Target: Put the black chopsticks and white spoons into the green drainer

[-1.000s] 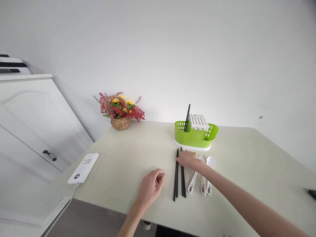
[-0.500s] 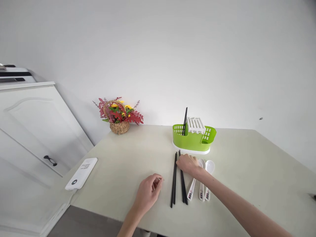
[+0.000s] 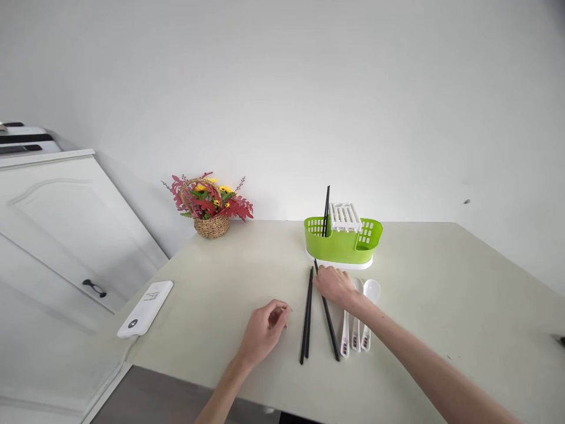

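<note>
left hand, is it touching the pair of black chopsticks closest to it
Apart. The head view shows a strip of tabletop between the left hand and the nearest pair of black chopsticks.

Chopsticks [image 3: 308,315] and spoons [image 3: 355,338] before caddy [image 3: 339,248] on table [image 3: 445,294]
Chopsticks left of spoons, right hand [image 3: 335,284] over parts of both; left hand [image 3: 263,328] farther left; other chopsticks [image 3: 325,212] in caddy's left compartment; flower basket [image 3: 212,227] at left rear, power bank [image 3: 145,309] before it; cabinet [image 3: 66,235] left of table.

The head camera looks forward and down across the table [image 3: 441,277] toward the wall [image 3: 282,100].
</note>
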The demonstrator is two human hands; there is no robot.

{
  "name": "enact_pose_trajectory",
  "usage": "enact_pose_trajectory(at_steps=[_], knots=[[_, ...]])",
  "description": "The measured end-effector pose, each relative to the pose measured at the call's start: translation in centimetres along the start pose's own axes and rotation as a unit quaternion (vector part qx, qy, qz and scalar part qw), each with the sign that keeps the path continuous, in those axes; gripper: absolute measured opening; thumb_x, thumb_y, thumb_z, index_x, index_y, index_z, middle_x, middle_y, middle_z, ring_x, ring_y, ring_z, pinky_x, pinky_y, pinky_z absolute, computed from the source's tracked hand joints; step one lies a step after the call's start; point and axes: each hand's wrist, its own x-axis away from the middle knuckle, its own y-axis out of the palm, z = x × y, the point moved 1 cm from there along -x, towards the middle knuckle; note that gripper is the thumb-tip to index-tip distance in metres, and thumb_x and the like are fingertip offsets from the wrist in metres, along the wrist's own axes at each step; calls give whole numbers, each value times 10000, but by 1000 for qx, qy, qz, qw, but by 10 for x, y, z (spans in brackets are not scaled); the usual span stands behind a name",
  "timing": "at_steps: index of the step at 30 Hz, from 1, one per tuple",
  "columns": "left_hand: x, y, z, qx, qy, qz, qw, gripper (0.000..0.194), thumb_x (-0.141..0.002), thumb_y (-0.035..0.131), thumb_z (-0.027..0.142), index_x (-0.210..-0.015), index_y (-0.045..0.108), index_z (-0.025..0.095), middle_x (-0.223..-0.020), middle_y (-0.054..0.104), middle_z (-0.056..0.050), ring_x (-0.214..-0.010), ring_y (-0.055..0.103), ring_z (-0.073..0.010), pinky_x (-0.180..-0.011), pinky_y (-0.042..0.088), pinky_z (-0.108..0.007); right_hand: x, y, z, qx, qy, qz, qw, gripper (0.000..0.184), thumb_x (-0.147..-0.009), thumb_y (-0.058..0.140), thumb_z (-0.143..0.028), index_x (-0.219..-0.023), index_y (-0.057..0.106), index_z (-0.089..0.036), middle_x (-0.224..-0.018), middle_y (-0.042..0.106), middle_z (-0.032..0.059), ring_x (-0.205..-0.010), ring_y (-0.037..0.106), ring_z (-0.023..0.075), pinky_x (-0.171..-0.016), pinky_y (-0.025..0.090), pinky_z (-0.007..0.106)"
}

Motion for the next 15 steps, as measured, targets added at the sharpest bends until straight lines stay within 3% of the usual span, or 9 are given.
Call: enact_pose_trajectory(at_steps=[5, 10, 15], knots=[[-35, -6, 27, 82, -15, 26, 996, 449, -973, 523, 591, -1098, 693, 195, -963, 715, -57, -777, 621, -157, -652, 484, -250, 13, -20, -3, -69, -90, 45, 993, 283, -1054, 380, -295, -1010, 630, -169, -948, 711, 102, -887, 671, 214, -738, 437, 308], [-77, -21, 51, 151, -22, 63, 986, 514, -901, 616, 626, -1124, 752, 184, -1093, 736, -91, -934, 653, -197, -725, 516, -273, 31, -39, -22, -162, -183, 78, 967, 243, -1039, 370, -300, -907, 557, -218, -737, 623, 12, -671, 569, 153, -600, 285, 276], [-103, -40, 64, 251, -16, -20, 968, 421, -862, 717, 561, -1038, 807, 189, -1084, 768, -97, -1101, 654, -237, -924, 510, -335, 35, -55, -31, -245, -246, 104, 932, 197, -1030, 354, -297, -914, 506, -247, -693, 516, -46, -588, 460, 129, -590, 280, 262]])
